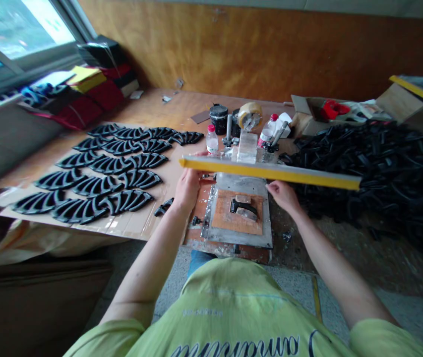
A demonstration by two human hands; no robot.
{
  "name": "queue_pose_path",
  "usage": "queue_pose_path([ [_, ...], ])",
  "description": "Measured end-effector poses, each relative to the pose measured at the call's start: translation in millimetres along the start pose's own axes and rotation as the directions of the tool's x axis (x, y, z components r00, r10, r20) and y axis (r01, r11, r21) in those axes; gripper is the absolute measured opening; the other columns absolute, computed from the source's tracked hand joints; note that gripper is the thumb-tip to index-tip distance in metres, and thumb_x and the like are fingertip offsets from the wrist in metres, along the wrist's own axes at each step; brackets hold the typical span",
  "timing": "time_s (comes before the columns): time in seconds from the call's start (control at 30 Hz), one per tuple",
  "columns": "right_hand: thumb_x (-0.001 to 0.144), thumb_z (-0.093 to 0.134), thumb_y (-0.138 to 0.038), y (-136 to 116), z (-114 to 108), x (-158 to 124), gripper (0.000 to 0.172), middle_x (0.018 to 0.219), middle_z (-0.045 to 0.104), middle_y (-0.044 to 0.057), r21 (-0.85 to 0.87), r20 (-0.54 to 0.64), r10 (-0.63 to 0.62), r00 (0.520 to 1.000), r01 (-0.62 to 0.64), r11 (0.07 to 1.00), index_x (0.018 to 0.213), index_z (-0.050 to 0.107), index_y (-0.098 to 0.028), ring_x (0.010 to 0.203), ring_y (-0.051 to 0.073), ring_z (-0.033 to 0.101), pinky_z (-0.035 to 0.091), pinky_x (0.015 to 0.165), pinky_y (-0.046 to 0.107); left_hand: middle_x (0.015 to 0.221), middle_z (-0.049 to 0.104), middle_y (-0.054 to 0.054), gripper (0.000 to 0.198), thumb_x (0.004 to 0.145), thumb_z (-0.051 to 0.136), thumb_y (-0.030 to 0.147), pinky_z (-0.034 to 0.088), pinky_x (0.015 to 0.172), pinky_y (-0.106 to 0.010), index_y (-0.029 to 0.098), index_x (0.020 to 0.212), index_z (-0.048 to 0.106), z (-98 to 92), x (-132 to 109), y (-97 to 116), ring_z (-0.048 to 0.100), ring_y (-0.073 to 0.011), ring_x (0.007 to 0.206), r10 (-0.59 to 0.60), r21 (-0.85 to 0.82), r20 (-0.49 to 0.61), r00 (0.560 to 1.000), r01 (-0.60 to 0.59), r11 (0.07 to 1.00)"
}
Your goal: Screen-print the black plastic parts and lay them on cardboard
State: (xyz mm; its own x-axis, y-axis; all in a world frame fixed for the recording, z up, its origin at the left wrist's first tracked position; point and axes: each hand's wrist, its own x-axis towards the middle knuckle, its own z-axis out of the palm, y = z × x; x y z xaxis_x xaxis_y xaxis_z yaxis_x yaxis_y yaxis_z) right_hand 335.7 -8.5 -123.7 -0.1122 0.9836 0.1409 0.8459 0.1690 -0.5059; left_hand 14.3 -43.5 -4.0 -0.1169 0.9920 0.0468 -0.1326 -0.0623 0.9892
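Observation:
A long yellow-edged frame (271, 171), seen nearly edge-on, is raised above the work station. My left hand (189, 186) grips it near its left end, with fingertips showing over the top edge. Just under the frame's right half, my right hand (282, 193) has its fingers pressed together; what they hold, if anything, I cannot make out. Below, a grey metal plate (216, 233) carries a brown board (220, 218). On that board sits one curved black plastic part (243, 206) in a pale holder.
Rows of black fan-shaped parts (92, 186) lie on cardboard at left. A large heap of black parts (363, 168) fills the right side. Behind the frame stand red-capped bottles (211, 141), a black tub (218, 119), a tape roll (250, 116) and a cardboard box (304, 106).

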Motion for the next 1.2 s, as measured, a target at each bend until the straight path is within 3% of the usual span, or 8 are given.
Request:
queue_pose_path([
  [0.23, 0.097, 0.055, -0.032, -58, 57, -47, 0.016, 0.101, 0.067, 0.013, -0.241, 0.263, 0.016, 0.965, 0.050, 0.969, 0.094, 0.062, -0.018, 0.100, 0.024, 0.061, 0.045, 0.082, 0.033, 0.106, 0.071, -0.010, 0.059, 0.090, 0.043, 0.070, 0.058, 0.071, -0.030, 0.021, 0.117, 0.058, 15.5, 9, -6, 0.070, -0.0211, 0.099, 0.019, -0.055, -0.077, 0.997, -0.023, 0.998],
  [0.3, 0.100, 0.048, -0.031, -72, 55, -50, 0.016, 0.094, 0.068, 0.011, -0.185, 0.249, 0.119, 0.961, -0.073, 0.980, 0.098, 0.059, -0.019, 0.090, 0.023, 0.063, 0.045, 0.077, 0.031, 0.104, 0.073, -0.013, 0.060, 0.084, 0.053, 0.071, 0.057, 0.066, -0.029, 0.017, 0.109, 0.063, 18.7, -23, -33, 0.071, -0.0244, 0.096, -0.165, -0.046, -0.009, 0.986, 0.164, 0.985],
  [0.37, 0.101, 0.046, -0.032, -88, 56, -57, 0.017, 0.090, 0.068, 0.009, -0.102, 0.159, 0.121, 0.980, -0.106, 0.989, 0.098, 0.058, -0.021, 0.088, 0.023, 0.063, 0.046, 0.076, 0.031, 0.108, 0.074, -0.018, 0.062, 0.076, 0.067, 0.069, 0.057, 0.062, -0.031, 0.015, 0.106, 0.067, 24.6, -61, -64, 0.071, -0.0307, 0.099, -0.462, 0.046, 0.172, 0.870, 0.461, 0.886],
  [0.53, 0.098, 0.052, -0.029, -113, 64, -77, 0.013, 0.098, 0.068, 0.007, 0.097, 0.095, -0.412, 0.906, 0.404, 0.910, 0.098, 0.063, -0.022, 0.099, 0.022, 0.059, 0.048, 0.090, 0.035, 0.109, 0.074, -0.015, 0.050, 0.081, 0.063, 0.064, 0.060, 0.076, -0.036, 0.017, 0.098, 0.066, 25.3, -113, -114, 0.070, -0.0291, 0.106, -0.637, -0.159, 0.092, 0.766, 0.643, 0.750],
  [0.63, 0.095, 0.048, -0.014, -67, 36, -74, 0.025, 0.107, 0.069, 0.006, 0.080, 0.042, -0.419, 0.907, 0.415, 0.906, 0.108, 0.067, -0.023, 0.106, 0.021, 0.058, 0.047, 0.096, 0.035, 0.112, 0.073, -0.014, 0.041, 0.088, 0.058, 0.056, 0.059, 0.067, -0.030, 0.016, 0.098, 0.064, -14.3, -100, -125, 0.073, -0.0252, 0.096, -0.630, -0.152, -0.079, 0.772, 0.616, 0.773],
  [0.77, 0.080, 0.043, -0.001, 61, -21, -66, 0.047, 0.115, 0.065, 0.014, -0.239, -0.211, 0.068, 0.975, -0.119, 0.964, 0.118, 0.067, -0.017, 0.113, 0.027, 0.055, 0.044, 0.101, 0.043, 0.103, 0.075, -0.013, 0.042, 0.096, 0.037, 0.051, 0.058, 0.063, -0.027, 0.016, 0.097, 0.059, -106.7, -81, -144, 0.074, -0.0201, 0.081, -0.520, 0.082, -0.424, 0.741, 0.603, 0.793],
  [0.93, 0.077, 0.048, -0.004, 182, -36, -66, 0.041, 0.124, 0.063, 0.014, -0.415, -0.099, 0.296, 0.950, -0.309, 0.855, 0.108, 0.070, -0.017, 0.116, 0.029, 0.054, 0.044, 0.098, 0.040, 0.065, 0.068, -0.013, 0.049, 0.095, 0.027, 0.047, 0.058, 0.062, -0.038, 0.017, 0.079, 0.062, -185.5, -83, -173, 0.071, -0.0262, 0.065, -0.503, 0.411, -0.599, 0.623, 0.778, 0.475],
  [1.2, 0.090, 0.048, -0.021, 162, -30, -65, 0.033, 0.113, 0.066, 0.015, -0.408, -0.093, 0.167, 0.982, -0.190, 0.893, 0.118, 0.064, -0.019, 0.111, 0.031, 0.057, 0.046, 0.090, 0.044, 0.043, 0.054, -0.011, 0.051, 0.089, 0.043, 0.052, 0.053, 0.072, -0.047, 0.019, 0.056, 0.063, -205.3, -64, -166, 0.066, -0.0331, 0.061, -0.529, 0.658, -0.513, 0.676, 0.706, 0.263],
])
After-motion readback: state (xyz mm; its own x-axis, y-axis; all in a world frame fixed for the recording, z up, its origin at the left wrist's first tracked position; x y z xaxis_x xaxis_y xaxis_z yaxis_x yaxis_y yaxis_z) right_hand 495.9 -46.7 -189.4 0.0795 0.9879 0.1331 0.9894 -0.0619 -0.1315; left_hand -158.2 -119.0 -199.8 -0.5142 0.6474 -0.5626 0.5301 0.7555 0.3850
